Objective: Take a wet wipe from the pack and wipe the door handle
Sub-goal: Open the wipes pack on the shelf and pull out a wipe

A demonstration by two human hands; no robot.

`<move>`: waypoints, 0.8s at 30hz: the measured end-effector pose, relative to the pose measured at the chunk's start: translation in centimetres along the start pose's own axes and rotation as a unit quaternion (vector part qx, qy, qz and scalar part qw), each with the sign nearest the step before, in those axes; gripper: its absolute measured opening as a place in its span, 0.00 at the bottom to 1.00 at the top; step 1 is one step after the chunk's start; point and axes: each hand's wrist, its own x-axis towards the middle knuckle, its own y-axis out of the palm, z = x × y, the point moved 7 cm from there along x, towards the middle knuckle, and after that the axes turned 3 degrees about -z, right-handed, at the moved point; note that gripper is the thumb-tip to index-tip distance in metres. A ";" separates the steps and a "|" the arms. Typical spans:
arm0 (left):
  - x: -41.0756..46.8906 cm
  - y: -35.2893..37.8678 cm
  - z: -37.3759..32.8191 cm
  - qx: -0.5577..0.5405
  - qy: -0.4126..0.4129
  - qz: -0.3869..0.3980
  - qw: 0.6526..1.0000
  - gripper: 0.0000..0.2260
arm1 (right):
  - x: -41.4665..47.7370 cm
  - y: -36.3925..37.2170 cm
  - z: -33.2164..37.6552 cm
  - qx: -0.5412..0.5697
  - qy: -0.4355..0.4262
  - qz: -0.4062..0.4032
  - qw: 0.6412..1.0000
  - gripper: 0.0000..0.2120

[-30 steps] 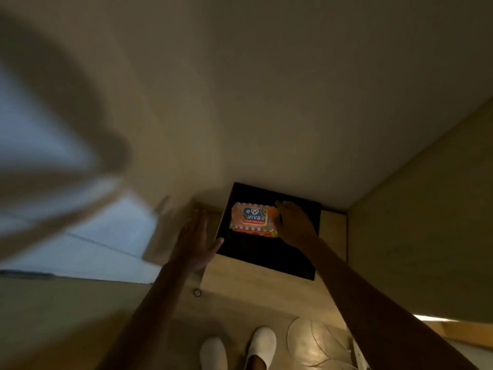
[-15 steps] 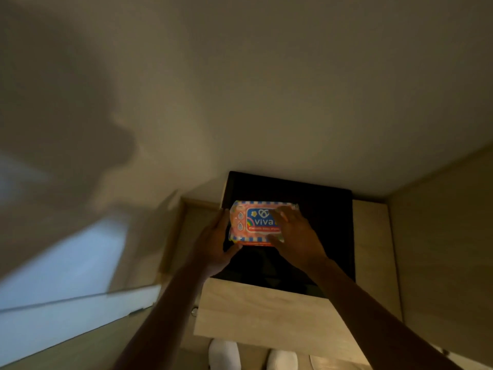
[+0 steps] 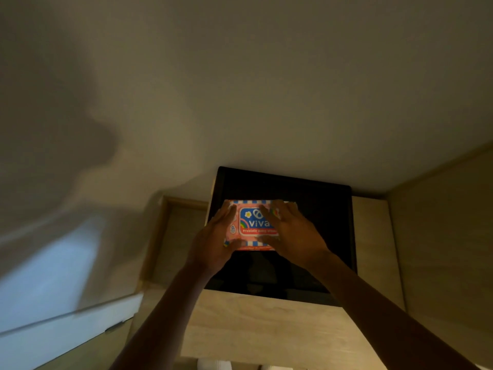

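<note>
A pink wet wipe pack (image 3: 252, 221) with a blue "viva" label lies on a black panel (image 3: 314, 204) set in a light wooden cabinet top. My left hand (image 3: 216, 241) grips the pack's left end, thumb under its near edge. My right hand (image 3: 290, 233) lies over the pack's right half, fingers spread on the label. No wipe shows outside the pack. The door handle is not in view.
A plain wall (image 3: 266, 89) rises behind the cabinet. A wooden panel (image 3: 440, 236) stands at the right. The cabinet's wooden front (image 3: 261, 329) faces me. At the lower left is a pale blue-white surface (image 3: 53, 303). The scene is dim.
My left hand has come in from the left and closed on the pack's left end. My right hand has spread over the label. The camera has moved closer to the cabinet.
</note>
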 end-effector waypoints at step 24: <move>-0.3 -0.2 0.9 -0.009 -0.028 -0.024 0.999 0.41 | 1.0 -3.0 1.3 -0.079 -0.020 -0.136 0.987 0.19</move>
